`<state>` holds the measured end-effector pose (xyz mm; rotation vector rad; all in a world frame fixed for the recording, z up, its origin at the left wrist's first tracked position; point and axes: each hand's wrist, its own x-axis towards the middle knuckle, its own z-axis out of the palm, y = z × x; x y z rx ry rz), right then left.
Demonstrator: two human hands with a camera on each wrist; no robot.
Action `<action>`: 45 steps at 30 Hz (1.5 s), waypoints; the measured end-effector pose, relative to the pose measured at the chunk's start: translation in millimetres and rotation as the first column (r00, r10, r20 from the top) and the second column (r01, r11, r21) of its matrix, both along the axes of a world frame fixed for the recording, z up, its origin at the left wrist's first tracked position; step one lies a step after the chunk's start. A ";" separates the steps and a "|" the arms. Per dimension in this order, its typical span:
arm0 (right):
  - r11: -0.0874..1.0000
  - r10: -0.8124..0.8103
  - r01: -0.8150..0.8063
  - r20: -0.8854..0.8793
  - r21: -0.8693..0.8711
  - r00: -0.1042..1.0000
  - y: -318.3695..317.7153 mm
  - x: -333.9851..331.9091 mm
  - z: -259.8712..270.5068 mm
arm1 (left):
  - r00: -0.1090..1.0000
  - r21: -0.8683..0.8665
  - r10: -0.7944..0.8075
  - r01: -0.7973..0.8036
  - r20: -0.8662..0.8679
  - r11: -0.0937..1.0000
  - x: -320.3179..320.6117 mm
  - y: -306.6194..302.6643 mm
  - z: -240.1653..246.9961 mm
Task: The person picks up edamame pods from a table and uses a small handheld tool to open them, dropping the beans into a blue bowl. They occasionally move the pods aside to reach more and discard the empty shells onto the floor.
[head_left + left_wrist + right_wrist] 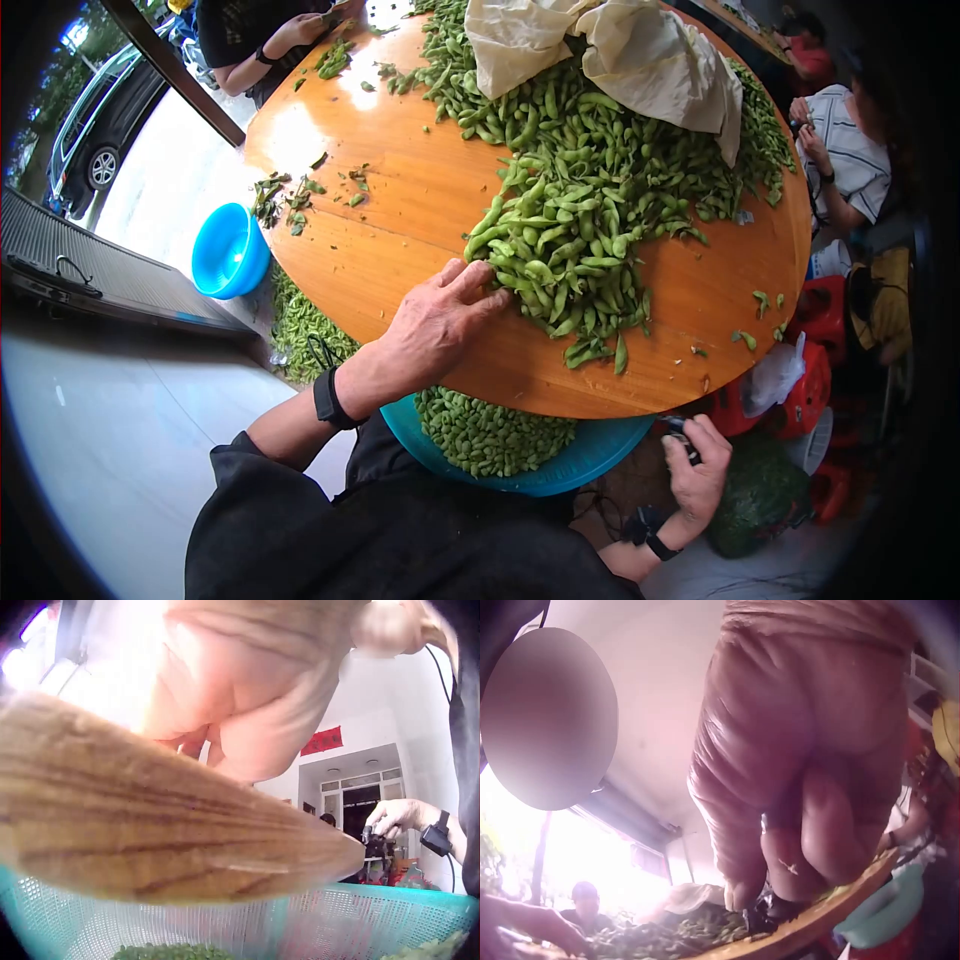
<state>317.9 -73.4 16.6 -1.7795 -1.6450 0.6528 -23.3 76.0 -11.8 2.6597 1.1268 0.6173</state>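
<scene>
A broad heap of green soybean pods [570, 220] covers much of the round wooden table [400, 180]. At the heap's near-left edge, my left hand [440, 320] reaches over the tabletop with bent fingers against the pods. Its fingertips are hidden, and I cannot tell whether they pinch a pod. Beyond the table's near-right edge, my right hand [700, 470] grips a small dark tool [684, 440] with a silvery tip. Curled fingers cover most of it. Under the near table edge sits a teal basket [600, 468] holding more green pods [495, 435].
A pale cloth sack [650, 70] lies on the heap. Leafy scraps [295, 195] lie on the table's left. A blue basin [228, 250] stands beside the table, near pods on the floor [305, 330]. Red stools [805, 390] are at the right. Other people [845, 150] sit around.
</scene>
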 end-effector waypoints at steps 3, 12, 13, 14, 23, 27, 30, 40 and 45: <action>0.989 0.144 -0.145 -0.091 -0.007 0.985 18.3 -36.1 3.0 | 0.999 0.022 0.014 -0.013 -0.033 1.000 0.4 -2.8 2.2; 0.939 0.337 -0.340 -0.294 0.043 0.894 42.9 -109.6 -17.7 | 0.970 -0.208 0.138 -0.096 0.199 0.973 -3.0 -24.9 7.0; 0.941 0.331 -0.335 -0.292 0.037 0.897 43.7 -115.6 -18.8 | 0.958 -0.209 0.158 -0.108 0.241 0.972 -0.5 -26.9 6.3; 0.947 0.318 -0.314 -0.308 0.063 0.897 46.0 -120.1 -19.2 | 0.957 -0.209 0.158 -0.107 0.244 0.972 1.5 -28.0 5.3; 0.950 0.307 -0.307 -0.303 0.049 0.902 45.7 -116.4 -19.0 | 0.965 -0.197 0.258 -0.247 0.036 0.949 8.6 -27.1 9.8; 0.956 0.294 -0.282 -0.326 0.086 0.899 44.7 -115.8 -22.6 | 0.944 -0.121 0.304 -0.319 -0.127 0.940 15.3 -29.9 7.6; 0.956 0.293 -0.276 -0.339 0.098 0.894 43.6 -113.8 -23.9 | 0.987 -0.013 0.160 -0.160 -0.023 0.987 8.9 -30.3 6.0; 0.982 0.041 -0.159 -0.704 -0.103 0.709 39.7 -119.0 -23.4 | 0.598 -0.764 0.482 0.564 0.640 0.314 24.5 -63.5 2.8; 0.986 -0.005 -0.113 -0.702 -0.122 0.712 38.0 -113.9 -24.9 | 0.484 -0.713 0.601 0.666 0.636 0.218 33.1 -67.6 8.6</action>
